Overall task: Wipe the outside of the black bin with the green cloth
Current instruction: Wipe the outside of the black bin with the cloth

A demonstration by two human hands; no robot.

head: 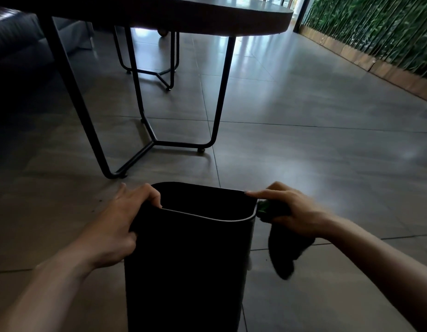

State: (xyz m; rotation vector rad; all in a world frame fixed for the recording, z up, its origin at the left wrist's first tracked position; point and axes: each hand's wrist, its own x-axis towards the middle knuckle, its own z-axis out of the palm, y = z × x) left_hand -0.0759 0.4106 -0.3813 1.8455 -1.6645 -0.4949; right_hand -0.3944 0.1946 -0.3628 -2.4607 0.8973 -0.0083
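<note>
The left hand (119,221) has its fingers (150,195) curled tight over the left rim of the black bin (186,264); the right hand (294,212) has its fingers closed on the green cloth (283,250), pressed to the bin's right outer wall, forefinger stretched along the rim; the bin stands upright on the grey tiled floor (315,152); farther off, a dark table (183,15) on metal legs, with a green plant wall (375,27) far right.

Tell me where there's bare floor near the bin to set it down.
Bare tiled floor lies right of the black bin, between it and the plant wall. Ahead-left is crowded by the table legs. The left hand grips the rim; the right hand holds the green cloth.
</note>
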